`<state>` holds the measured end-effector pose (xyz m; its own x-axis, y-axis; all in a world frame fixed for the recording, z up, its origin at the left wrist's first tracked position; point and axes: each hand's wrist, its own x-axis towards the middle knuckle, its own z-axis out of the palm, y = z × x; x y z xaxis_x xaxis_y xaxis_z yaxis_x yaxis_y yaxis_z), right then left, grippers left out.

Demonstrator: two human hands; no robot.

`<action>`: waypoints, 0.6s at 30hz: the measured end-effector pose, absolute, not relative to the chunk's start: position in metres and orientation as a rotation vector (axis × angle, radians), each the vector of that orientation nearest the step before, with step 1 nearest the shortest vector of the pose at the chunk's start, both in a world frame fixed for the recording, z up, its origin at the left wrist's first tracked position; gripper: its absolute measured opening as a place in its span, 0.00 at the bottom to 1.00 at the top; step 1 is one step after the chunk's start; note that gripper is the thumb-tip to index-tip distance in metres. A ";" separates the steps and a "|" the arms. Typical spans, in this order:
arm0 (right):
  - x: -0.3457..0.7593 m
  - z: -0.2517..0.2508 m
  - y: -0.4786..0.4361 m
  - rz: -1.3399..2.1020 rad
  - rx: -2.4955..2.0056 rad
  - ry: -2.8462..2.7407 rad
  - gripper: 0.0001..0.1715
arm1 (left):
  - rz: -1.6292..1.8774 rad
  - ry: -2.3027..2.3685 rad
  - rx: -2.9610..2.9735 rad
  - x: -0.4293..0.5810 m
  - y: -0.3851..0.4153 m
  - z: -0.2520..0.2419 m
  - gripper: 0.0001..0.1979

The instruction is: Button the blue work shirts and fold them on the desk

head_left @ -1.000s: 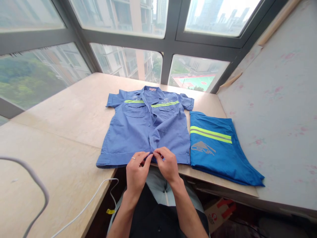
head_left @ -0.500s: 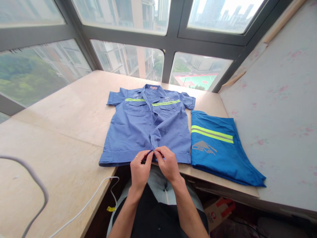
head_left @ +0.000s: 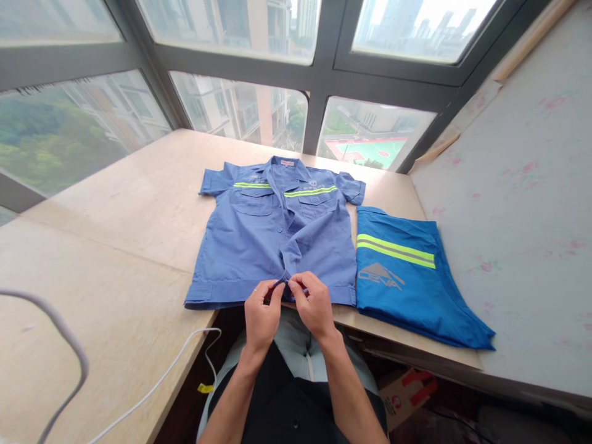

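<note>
Shirt (head_left: 245,246), at and beyond both hands: muted blue; yellow-green chest stripes (head_left: 311,192); greyish lettering above them.

Folded garment (head_left: 393,311), right of the right hand (head_left: 313,306): deeper, brighter blue; two yellow-green bands divided by grey; grey lettering and peaked emblem.

Table (head_left: 115,203), left of the left hand (head_left: 261,313) and beyond: pale beige, faintly mottled.

Thick cable (head_left: 79,353), far left of the hands: grey. Thin cable (head_left: 194,332), nearer the left hand: white. Tag (head_left: 205,388), below-left: yellow.

Trousers (head_left: 296,339), below the hands: pale grey-green. Top (head_left: 287,413), between the forearms: black.

Wallpaper (head_left: 518,246), far right of the hands: whitish, scattered pink florals.

Window frame (head_left: 231,65), beyond the hands: dark grey.
</note>
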<state>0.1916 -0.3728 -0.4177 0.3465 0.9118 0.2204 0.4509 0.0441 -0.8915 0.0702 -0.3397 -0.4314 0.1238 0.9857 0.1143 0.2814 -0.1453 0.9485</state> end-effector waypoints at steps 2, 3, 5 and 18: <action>0.190 -0.418 -0.373 0.540 -1.578 -1.276 0.10 | 1.062 1.290 1.562 0.071 -0.340 -0.432 0.11; 0.190 -0.418 -0.373 0.534 -1.580 -1.279 0.10 | 1.060 1.300 1.556 0.071 -0.340 -0.431 0.10; 0.189 -0.418 -0.373 0.530 -1.588 -1.283 0.10 | 1.065 1.317 1.540 0.073 -0.341 -0.431 0.10; 0.196 -0.411 -0.373 0.576 -1.405 -1.354 0.08 | 1.221 1.368 1.533 0.079 -0.350 -0.427 0.12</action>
<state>0.1960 -0.3728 -0.4110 0.2430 0.9185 0.3120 0.4115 0.1937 -0.8906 0.0790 -0.3498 -0.4275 -0.0186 0.9842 0.1759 0.2868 -0.1633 0.9440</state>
